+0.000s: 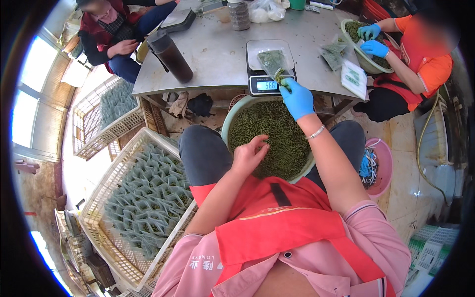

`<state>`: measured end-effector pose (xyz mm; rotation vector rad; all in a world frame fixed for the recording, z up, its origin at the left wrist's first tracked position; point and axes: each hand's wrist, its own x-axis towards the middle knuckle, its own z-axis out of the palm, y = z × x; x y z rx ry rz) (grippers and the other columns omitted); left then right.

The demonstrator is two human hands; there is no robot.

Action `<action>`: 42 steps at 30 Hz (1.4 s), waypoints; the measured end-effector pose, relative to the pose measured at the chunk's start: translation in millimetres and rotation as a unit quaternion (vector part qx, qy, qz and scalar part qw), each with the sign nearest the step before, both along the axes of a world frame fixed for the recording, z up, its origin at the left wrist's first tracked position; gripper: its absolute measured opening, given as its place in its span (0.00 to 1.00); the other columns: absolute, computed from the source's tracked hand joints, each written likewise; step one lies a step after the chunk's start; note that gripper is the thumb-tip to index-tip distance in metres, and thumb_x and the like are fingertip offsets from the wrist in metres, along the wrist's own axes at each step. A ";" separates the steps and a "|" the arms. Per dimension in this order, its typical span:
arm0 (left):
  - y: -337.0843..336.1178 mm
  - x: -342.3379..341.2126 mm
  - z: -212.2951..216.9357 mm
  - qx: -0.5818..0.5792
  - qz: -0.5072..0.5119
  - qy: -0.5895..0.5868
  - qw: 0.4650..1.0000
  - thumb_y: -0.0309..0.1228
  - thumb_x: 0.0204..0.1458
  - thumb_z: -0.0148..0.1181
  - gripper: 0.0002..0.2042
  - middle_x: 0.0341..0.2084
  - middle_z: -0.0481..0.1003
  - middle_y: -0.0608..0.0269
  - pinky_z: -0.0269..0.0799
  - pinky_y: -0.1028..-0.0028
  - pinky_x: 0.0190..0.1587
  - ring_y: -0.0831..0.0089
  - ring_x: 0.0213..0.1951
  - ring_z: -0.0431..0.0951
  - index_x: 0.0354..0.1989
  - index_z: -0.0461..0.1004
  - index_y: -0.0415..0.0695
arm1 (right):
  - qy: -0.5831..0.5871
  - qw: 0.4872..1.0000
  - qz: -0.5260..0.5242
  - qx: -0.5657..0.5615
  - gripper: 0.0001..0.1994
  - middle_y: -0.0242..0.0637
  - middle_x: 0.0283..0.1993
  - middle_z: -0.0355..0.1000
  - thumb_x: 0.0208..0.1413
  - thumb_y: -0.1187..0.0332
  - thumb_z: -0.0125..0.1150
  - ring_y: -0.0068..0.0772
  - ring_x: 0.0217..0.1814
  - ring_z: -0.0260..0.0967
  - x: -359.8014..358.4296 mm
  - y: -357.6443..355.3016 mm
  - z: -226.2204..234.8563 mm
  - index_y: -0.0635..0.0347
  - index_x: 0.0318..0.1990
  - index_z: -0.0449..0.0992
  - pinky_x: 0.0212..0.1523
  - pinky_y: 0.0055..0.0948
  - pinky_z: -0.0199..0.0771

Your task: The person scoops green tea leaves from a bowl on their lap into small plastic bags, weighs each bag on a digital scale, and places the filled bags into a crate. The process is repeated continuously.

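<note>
My right hand (297, 99), in a blue glove, reaches to the near side of a digital scale (249, 69). Its fingers are closed at the near end of a small clear bag (271, 62) of green grains lying on the pan, and a yellowish-green clump shows by the fingertips. Between my knees stands a round pale basin (225, 129) full of small green grains (277, 161) that look like peppercorns. Above these grains hovers my bare left hand (250, 156), fingers loosely bent and apart, with nothing visible in them.
A crate (99, 225) of filled bags stands at my left, another crate (81, 143) beyond. The metal table (217, 59) carries a dark flask (170, 57), a jar (239, 16) and more bags (334, 52). A blue-gloved co-worker (415, 64) handles a green-filled basin; another person (116, 37) sits far left. A pink basin (383, 168) is right.
</note>
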<state>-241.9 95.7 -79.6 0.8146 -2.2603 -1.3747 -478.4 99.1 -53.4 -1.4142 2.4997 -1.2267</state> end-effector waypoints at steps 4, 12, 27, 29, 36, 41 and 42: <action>1.1 -4.2 1.2 0.058 0.012 0.030 0.998 0.31 0.49 0.58 0.14 0.28 0.78 0.64 0.71 0.75 0.26 0.77 0.20 0.75 0.45 0.71 0.47 | -0.334 0.937 0.041 -0.089 0.07 0.36 0.25 0.73 0.51 0.70 0.56 0.28 0.22 0.70 28.3 34.5 10.7 0.59 0.39 0.72 0.25 0.26 0.70; 0.3 -7.2 1.8 0.033 0.039 0.089 0.995 0.27 0.48 0.60 0.20 0.26 0.76 0.62 0.70 0.77 0.25 0.81 0.19 0.72 0.51 0.67 0.42 | -0.466 0.858 0.206 0.068 0.06 0.31 0.30 0.69 0.52 0.76 0.56 0.21 0.24 0.69 67.6 69.6 14.4 0.65 0.37 0.71 0.26 0.21 0.71; -3.7 -0.3 5.6 0.346 -0.020 0.107 0.932 0.30 0.55 0.54 0.10 0.26 0.76 0.61 0.70 0.83 0.24 0.80 0.20 0.72 0.39 0.71 0.34 | -0.325 0.942 0.073 0.031 0.06 0.40 0.28 0.73 0.51 0.72 0.56 0.31 0.21 0.71 64.5 79.3 -10.2 0.61 0.36 0.72 0.23 0.28 0.71; -3.1 0.0 6.1 0.342 -0.003 0.109 0.934 0.30 0.55 0.53 0.10 0.26 0.76 0.61 0.69 0.83 0.24 0.80 0.20 0.72 0.39 0.71 0.34 | -0.435 0.895 0.092 0.031 0.05 0.38 0.26 0.73 0.51 0.74 0.55 0.27 0.20 0.70 59.7 80.0 -1.8 0.62 0.37 0.72 0.22 0.25 0.71; -1.0 -1.9 0.0 0.319 -0.006 0.104 0.942 0.31 0.57 0.50 0.10 0.26 0.75 0.60 0.70 0.81 0.26 0.80 0.21 0.72 0.38 0.70 0.35 | -0.514 0.830 0.069 -0.206 0.14 0.37 0.30 0.73 0.57 0.73 0.49 0.25 0.23 0.71 36.2 27.4 44.3 0.64 0.50 0.68 0.25 0.21 0.73; -3.7 4.2 2.9 0.257 -0.025 0.064 0.964 0.31 0.56 0.51 0.11 0.28 0.76 0.59 0.71 0.79 0.28 0.77 0.24 0.74 0.41 0.69 0.36 | -0.484 0.866 0.073 -0.099 0.13 0.38 0.32 0.74 0.58 0.72 0.47 0.22 0.24 0.70 33.3 57.5 18.5 0.64 0.49 0.70 0.27 0.18 0.72; -2.7 3.8 0.2 0.206 -0.042 0.032 0.977 0.31 0.54 0.52 0.11 0.29 0.76 0.59 0.72 0.77 0.28 0.75 0.25 0.76 0.42 0.69 0.38 | -0.483 0.867 0.071 -0.097 0.12 0.38 0.32 0.74 0.58 0.73 0.47 0.22 0.23 0.70 35.9 65.0 5.9 0.63 0.48 0.71 0.27 0.19 0.71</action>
